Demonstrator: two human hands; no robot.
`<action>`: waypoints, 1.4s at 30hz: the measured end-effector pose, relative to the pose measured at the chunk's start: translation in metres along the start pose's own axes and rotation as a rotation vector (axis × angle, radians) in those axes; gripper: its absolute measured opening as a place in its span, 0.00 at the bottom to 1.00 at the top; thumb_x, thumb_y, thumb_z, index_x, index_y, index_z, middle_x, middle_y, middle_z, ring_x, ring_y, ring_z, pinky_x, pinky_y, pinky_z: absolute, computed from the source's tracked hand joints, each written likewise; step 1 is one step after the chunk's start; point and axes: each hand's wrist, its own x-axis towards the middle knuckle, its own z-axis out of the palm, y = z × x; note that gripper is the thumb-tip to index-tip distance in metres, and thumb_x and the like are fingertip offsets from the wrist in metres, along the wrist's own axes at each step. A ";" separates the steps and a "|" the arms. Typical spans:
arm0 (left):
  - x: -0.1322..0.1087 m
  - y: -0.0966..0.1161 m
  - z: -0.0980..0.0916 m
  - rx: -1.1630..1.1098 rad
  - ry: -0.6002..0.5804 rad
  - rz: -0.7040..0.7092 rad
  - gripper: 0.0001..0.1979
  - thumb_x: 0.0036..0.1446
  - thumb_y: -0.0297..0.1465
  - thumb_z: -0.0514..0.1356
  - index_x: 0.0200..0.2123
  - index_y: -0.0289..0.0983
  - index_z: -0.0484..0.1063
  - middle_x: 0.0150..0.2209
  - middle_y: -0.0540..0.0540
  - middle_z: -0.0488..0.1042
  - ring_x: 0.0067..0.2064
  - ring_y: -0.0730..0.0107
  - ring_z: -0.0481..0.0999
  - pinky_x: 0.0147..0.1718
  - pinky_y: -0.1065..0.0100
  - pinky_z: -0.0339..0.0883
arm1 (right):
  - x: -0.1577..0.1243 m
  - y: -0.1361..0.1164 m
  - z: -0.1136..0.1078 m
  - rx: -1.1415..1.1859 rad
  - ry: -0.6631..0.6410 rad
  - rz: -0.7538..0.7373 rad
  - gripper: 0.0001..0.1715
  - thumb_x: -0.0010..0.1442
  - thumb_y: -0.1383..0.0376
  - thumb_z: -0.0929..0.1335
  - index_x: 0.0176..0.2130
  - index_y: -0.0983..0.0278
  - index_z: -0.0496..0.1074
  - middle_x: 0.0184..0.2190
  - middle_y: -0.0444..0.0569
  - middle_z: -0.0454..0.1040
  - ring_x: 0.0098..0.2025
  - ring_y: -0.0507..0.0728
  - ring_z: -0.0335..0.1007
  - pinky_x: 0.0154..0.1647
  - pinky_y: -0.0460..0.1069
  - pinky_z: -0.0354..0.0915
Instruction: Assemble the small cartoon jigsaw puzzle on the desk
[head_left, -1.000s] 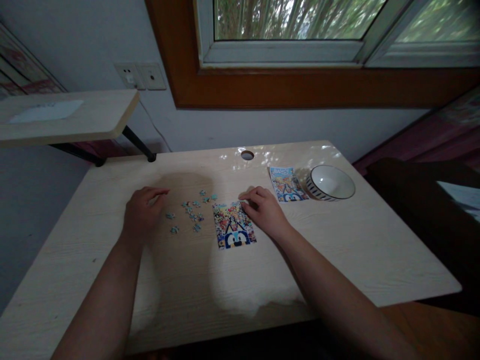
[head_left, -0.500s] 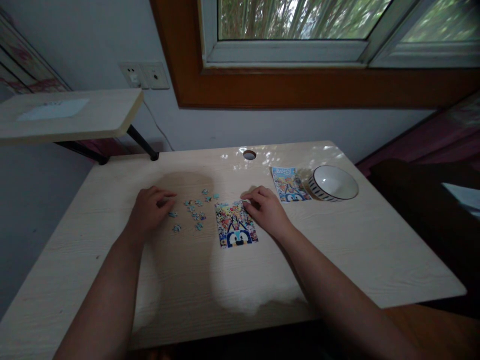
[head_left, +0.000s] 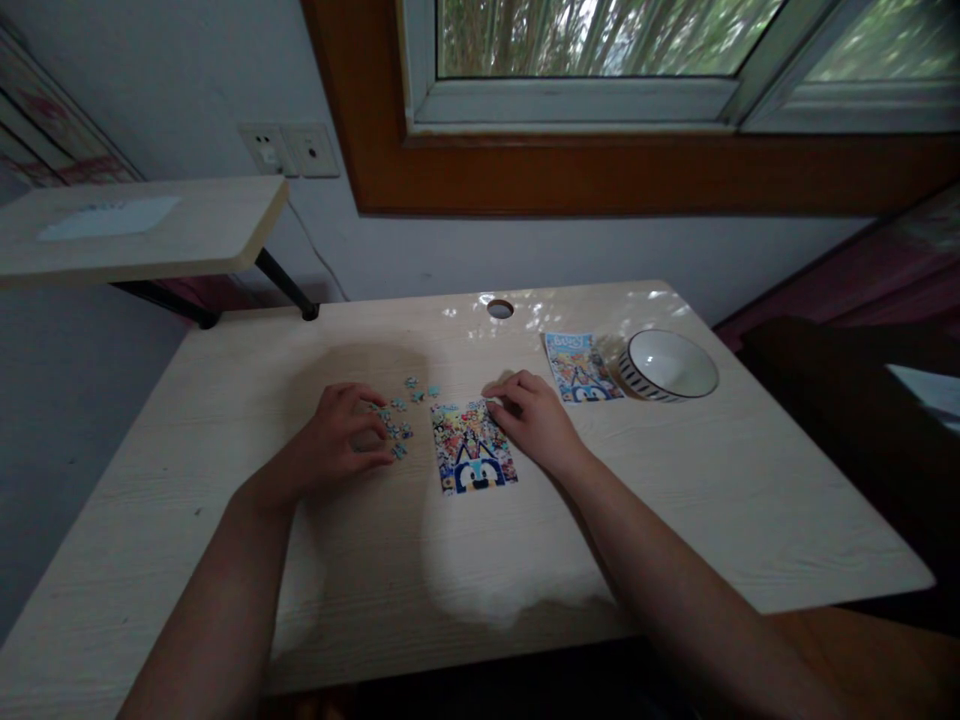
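Observation:
Several loose jigsaw puzzle pieces [head_left: 406, 431] lie scattered on the table, left of the partly assembled puzzle [head_left: 480, 470]. My left hand [head_left: 343, 437] is over the left side of these pieces with its fingers spread, and it hides some of them. The puzzle shows a blue cartoon dog's face below a crowd of small colourful figures. At its top right corner rests my right hand [head_left: 531, 415], thumb and forefinger close together at the edge; whether a piece is between them I cannot make out.
A printed picture card [head_left: 581, 368] with the same dog lies behind my right hand. Beside it stands a white bowl [head_left: 670, 366] with a dark rim. A raised shelf [head_left: 217, 235] overhangs the table's back left. The table [head_left: 360, 590] has a round cable hole [head_left: 500, 310] near the back.
My left hand has moved right and slightly towards me, over the loose pieces, and its fingers have spread. My right hand stays at the puzzle's corner.

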 end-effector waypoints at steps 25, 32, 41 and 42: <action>0.006 0.011 0.008 -0.012 -0.001 0.058 0.05 0.67 0.31 0.64 0.42 0.44 0.82 0.54 0.45 0.74 0.61 0.53 0.64 0.61 0.49 0.62 | 0.000 0.003 0.001 -0.006 -0.011 0.009 0.10 0.65 0.67 0.72 0.46 0.58 0.81 0.41 0.51 0.75 0.45 0.62 0.72 0.49 0.58 0.69; 0.006 0.010 0.012 0.021 0.025 0.084 0.07 0.69 0.31 0.63 0.45 0.46 0.82 0.54 0.45 0.74 0.61 0.55 0.64 0.61 0.51 0.62 | 0.000 0.002 0.000 -0.015 -0.009 0.000 0.10 0.65 0.67 0.72 0.46 0.58 0.81 0.41 0.51 0.75 0.45 0.62 0.73 0.49 0.58 0.69; 0.005 0.006 0.006 0.014 0.066 0.064 0.04 0.66 0.31 0.66 0.42 0.45 0.81 0.50 0.45 0.75 0.58 0.55 0.66 0.61 0.50 0.61 | -0.001 0.001 0.000 -0.022 -0.015 0.009 0.09 0.66 0.66 0.71 0.46 0.58 0.81 0.41 0.51 0.75 0.45 0.62 0.72 0.50 0.58 0.69; 0.005 0.008 0.004 0.007 0.051 0.059 0.03 0.66 0.32 0.66 0.42 0.45 0.81 0.50 0.45 0.75 0.58 0.55 0.66 0.61 0.49 0.61 | -0.001 0.001 0.000 -0.021 -0.015 0.011 0.09 0.66 0.66 0.71 0.46 0.58 0.81 0.41 0.51 0.75 0.45 0.62 0.72 0.50 0.58 0.69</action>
